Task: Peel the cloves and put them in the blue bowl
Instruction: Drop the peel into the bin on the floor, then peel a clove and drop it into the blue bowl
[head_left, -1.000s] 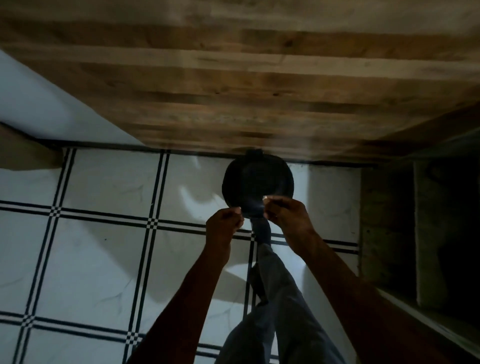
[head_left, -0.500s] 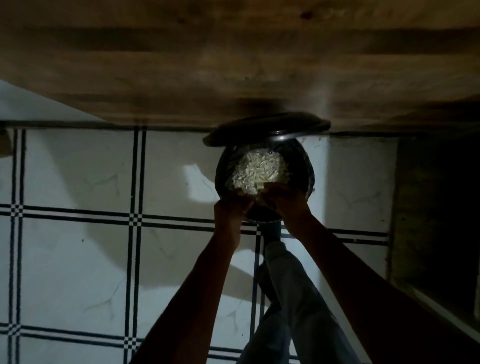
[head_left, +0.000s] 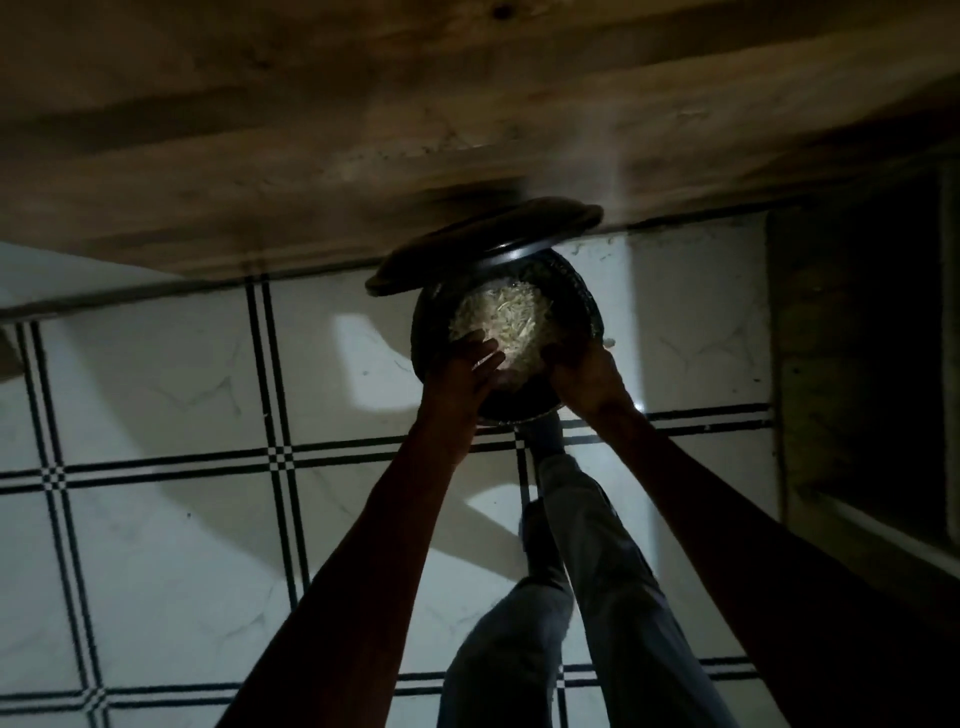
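A dark round bin (head_left: 589, 312) stands on the tiled floor with its lid (head_left: 483, 244) tipped up. Inside lies a heap of pale peel scraps (head_left: 498, 317). My left hand (head_left: 465, 366) is over the bin's near left side, fingers straight and pointing at the scraps. My right hand (head_left: 584, 376) is at the near right rim, its back towards me; its fingers dip into the bin and are lost in the dark. No cloves and no blue bowl are in view.
A wooden surface (head_left: 363, 114) overhangs the bin at the top. My leg in grey trousers (head_left: 587, 545) reaches to the bin's foot. White floor tiles with black lines (head_left: 171, 467) lie to the left. A dark recess (head_left: 862, 364) is on the right.
The bin's lid has swung up and the peel scraps have come into sight. Both hands have moved over the opening, and my left hand's fingers have straightened.
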